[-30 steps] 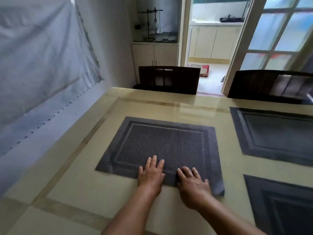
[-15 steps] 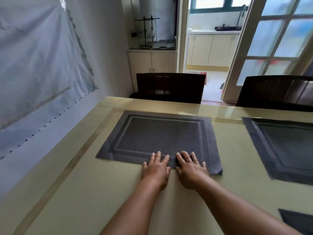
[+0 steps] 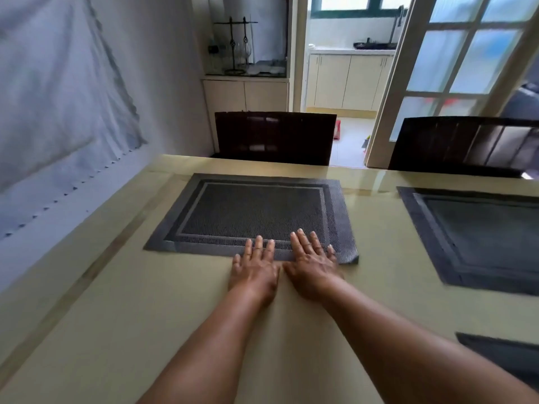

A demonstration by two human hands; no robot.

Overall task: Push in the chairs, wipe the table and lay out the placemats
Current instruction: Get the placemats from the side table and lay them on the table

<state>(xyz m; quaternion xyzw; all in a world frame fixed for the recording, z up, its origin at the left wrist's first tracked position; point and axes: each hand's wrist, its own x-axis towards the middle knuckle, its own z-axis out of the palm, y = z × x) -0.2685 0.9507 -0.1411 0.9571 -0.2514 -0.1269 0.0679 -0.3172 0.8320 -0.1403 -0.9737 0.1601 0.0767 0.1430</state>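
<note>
Here, the left hand (image 3: 254, 268) and right hand (image 3: 312, 265) lie flat side by side, fingers straight, pressing the near edge of a grey placemat (image 3: 250, 214) on the far-left part of the surface (image 3: 122, 330), before a pushed-in chair (image 3: 274, 137).

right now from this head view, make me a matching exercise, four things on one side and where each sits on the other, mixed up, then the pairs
Things
1. left hand
2. second placemat
3. dark chair
4. wine glass rack

Places
A. on the cabinet by the doorway
B. at the table's far edge, behind the near placemat
C. fingers flat on the near placemat's front border
D. on the table, to the right of the near placemat

Pairs: 1-C, 2-D, 3-B, 4-A
</note>
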